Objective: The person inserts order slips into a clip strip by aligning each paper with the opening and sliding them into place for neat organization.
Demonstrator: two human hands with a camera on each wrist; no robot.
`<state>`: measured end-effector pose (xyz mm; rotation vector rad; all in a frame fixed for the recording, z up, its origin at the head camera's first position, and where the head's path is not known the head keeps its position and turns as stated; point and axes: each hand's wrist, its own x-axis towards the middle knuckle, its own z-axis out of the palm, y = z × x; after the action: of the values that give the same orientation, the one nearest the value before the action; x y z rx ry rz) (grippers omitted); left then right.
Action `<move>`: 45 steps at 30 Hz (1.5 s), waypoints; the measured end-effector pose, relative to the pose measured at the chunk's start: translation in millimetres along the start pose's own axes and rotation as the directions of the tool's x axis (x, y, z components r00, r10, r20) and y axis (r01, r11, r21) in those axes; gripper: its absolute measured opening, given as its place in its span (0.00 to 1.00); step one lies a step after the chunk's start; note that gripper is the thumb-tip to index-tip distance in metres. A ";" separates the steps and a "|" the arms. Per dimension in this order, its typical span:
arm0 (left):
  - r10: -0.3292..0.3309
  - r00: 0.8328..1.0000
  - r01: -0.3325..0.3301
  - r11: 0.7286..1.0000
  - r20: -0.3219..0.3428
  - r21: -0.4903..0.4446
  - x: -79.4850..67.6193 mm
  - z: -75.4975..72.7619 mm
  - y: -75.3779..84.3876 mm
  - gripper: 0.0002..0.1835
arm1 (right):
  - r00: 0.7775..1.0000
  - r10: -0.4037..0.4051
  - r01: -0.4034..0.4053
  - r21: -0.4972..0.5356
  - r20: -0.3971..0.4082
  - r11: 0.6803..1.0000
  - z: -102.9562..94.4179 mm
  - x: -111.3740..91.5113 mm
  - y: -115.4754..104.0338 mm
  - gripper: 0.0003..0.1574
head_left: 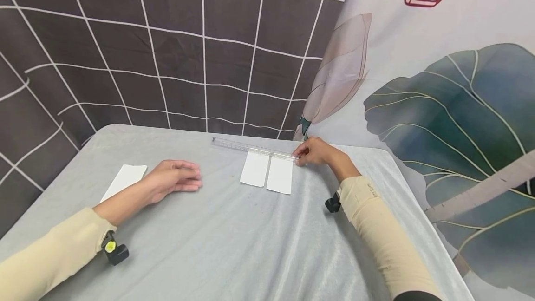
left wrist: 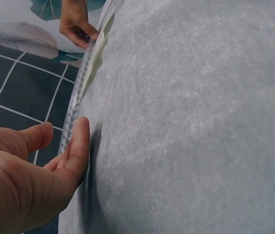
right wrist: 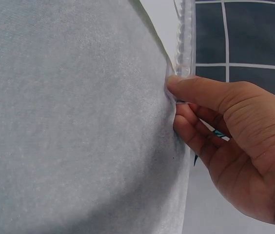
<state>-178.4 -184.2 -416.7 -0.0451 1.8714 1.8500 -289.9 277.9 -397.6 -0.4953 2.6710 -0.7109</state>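
A clear plastic ruler [head_left: 238, 145] lies near the far side of the table, across the top edges of two white paper pieces, a left one [head_left: 255, 168] and a right one [head_left: 279, 175]. My right hand [head_left: 313, 151] pinches the ruler's right end, thumb on top, as the right wrist view shows up close. To the left, my left hand [head_left: 173, 181] is held just over the cloth with its fingers loosely extended and nothing in them. Another white paper [head_left: 124, 181] lies beyond the left forearm, which partly covers it.
A pale grey velvety cloth [head_left: 217, 245] with soft folds covers the table. Behind it hangs a dark curtain [head_left: 175, 55] with white grid lines. A white curtain [head_left: 388, 36] printed with large leaves hangs along the right side.
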 end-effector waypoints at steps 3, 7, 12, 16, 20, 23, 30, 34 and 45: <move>0.002 1.000 -0.002 1.000 0.000 -0.006 -0.8 -2.4 -0.1 0.28 | 1.000 -0.004 0.004 -0.010 0.001 1.000 -0.4 -0.1 -1.1 0.16; 0.000 1.000 0.000 1.000 -0.004 -0.018 -2.5 -5.5 -0.9 0.27 | 1.000 0.002 -0.002 -0.016 0.007 1.000 -1.3 -0.2 -2.3 0.16; -0.006 1.000 0.005 1.000 -0.015 -0.028 -4.5 -7.5 -1.4 0.27 | 1.000 0.007 -0.007 -0.018 0.017 1.000 -2.3 0.9 -3.3 0.16; -0.010 1.000 0.009 0.999 -0.024 -0.041 -5.9 -10.0 -1.6 0.27 | 1.000 0.013 -0.013 -0.028 0.023 1.000 -3.9 2.0 -4.3 0.17; -0.013 1.000 0.012 0.999 -0.029 -0.048 -6.6 -11.9 -2.2 0.27 | 1.000 0.020 -0.019 -0.028 0.024 0.999 -5.1 2.8 -4.3 0.17; -0.014 0.999 0.013 0.999 -0.030 -0.048 -6.9 -14.0 -2.5 0.27 | 0.999 0.023 -0.022 -0.023 0.027 0.999 -5.3 3.5 -3.8 0.17; -0.017 0.999 0.016 0.999 -0.031 -0.044 -7.9 -21.3 -4.6 0.29 | 0.999 0.016 -0.016 -0.018 0.030 1.000 -3.8 4.8 -3.9 0.17; -0.014 0.999 0.012 0.999 -0.035 -0.046 -9.2 -25.6 -4.6 0.30 | 1.000 0.002 -0.001 -0.025 0.025 1.000 -3.5 6.0 -3.9 0.17; 0.000 0.999 -0.003 0.998 -0.041 -0.065 -14.1 -36.8 -5.0 0.30 | 0.999 -0.012 0.014 -0.042 0.037 0.999 -4.1 7.0 -2.9 0.18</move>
<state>-176.3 -223.9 -418.1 -0.1042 1.8382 1.9245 -297.0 274.4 -394.3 -0.5323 2.6554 -0.6442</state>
